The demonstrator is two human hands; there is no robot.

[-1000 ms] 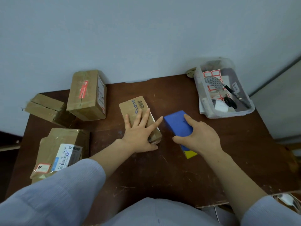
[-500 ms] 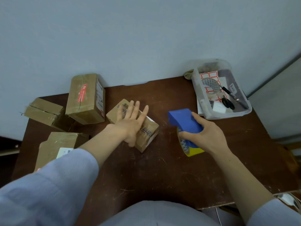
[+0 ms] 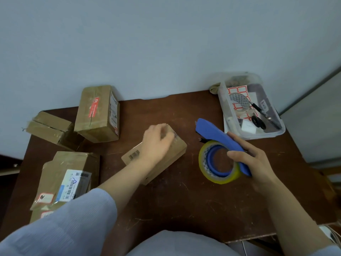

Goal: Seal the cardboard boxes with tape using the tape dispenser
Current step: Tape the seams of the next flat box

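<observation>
A dark brown bench (image 3: 184,200) stands against a pale wall and carries everything. At its left edge lies the biggest cardboard box (image 3: 60,182), flaps loose, with a shipping label on top. Behind it, by the wall, a taped box (image 3: 96,113) with a red sticker sits beside a flatter split box (image 3: 48,128). At the far right corner is a clear plastic bin (image 3: 276,133) holding red-bordered labels and scissors (image 3: 258,121). In the middle lies a small box (image 3: 166,157), set at an angle; the left hand (image 3: 156,145) rests on top of it, fingers curled and blurred, so I cannot tell whether it grips the box. Just right of it, the right hand (image 3: 252,159) is clenched round the blue tape dispenser (image 3: 219,135), lifted on its side, with the yellowish tape roll (image 3: 219,163) facing the camera.
</observation>
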